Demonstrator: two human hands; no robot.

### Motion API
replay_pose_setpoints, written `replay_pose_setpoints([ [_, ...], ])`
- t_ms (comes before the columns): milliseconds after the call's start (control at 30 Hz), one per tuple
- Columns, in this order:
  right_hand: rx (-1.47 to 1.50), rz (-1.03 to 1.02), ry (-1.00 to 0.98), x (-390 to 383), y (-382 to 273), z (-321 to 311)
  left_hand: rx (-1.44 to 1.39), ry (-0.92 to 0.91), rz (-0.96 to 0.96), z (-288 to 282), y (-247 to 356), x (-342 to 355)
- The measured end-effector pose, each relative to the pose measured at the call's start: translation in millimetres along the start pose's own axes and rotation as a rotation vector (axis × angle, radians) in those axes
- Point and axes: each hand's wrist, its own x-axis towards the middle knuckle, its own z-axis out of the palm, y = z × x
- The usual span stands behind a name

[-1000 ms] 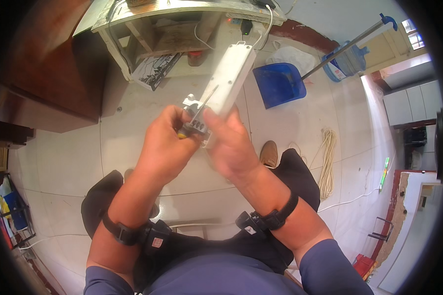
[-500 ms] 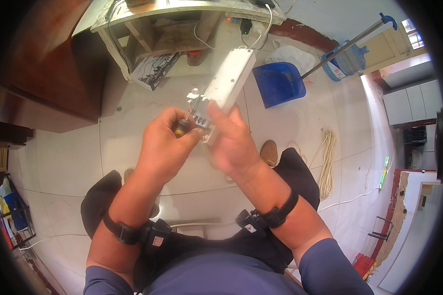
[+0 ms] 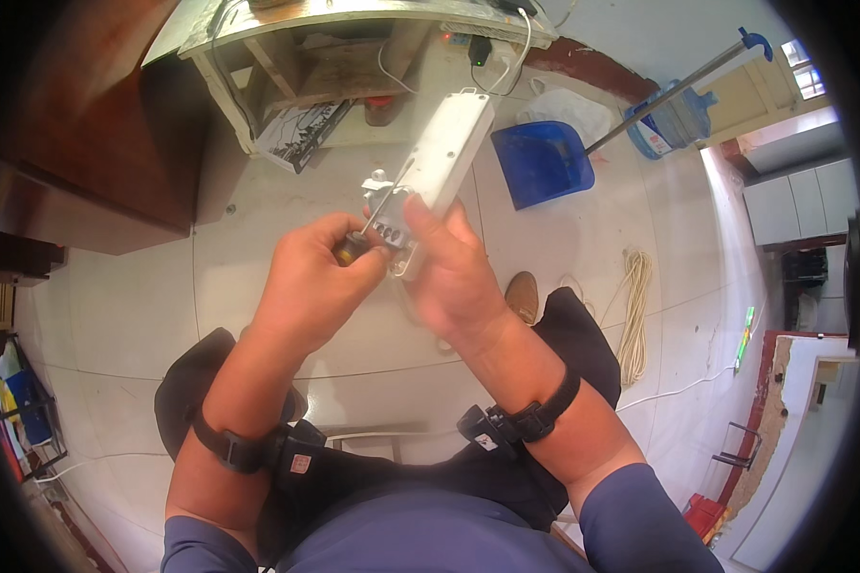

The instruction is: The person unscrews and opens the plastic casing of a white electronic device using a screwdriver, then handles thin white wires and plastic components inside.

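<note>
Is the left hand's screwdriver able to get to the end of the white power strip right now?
Probably yes. The left hand holds the screwdriver with its tip already at the near end of the white power strip, which the right hand steadies from below. Nothing sits between them.

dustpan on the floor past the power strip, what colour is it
Blue; the dustpan shows clearly in the head view.

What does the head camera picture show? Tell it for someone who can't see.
A seated person's right hand holds a long white power strip while the left hand works a screwdriver at its near end. A blue dustpan lies on the tiled floor.
</note>
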Motion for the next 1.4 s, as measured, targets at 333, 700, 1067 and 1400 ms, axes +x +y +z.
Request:
replay_pose_setpoints([
  [333,-0.034,-0.033,-0.001,1.2,0.9,1.7,0.068,0.01,0.03,-1.0,-4.3,-0.3],
  [700,-0.02,-0.032,-0.016,1.9,-0.6,0.7,-0.011,0.128,0.158,13.1,-10.3,-3.3],
  [1067,-0.011,-0.027,-0.011,0.5,0.3,4.2,0.039,0.244,0.244,17.7,-14.2,-3.3],
  [1400,-0.024,-0.022,-0.011,0.6,-2.0,4.6,0.129,0.203,0.267,10.6,-12.9,0.8],
])
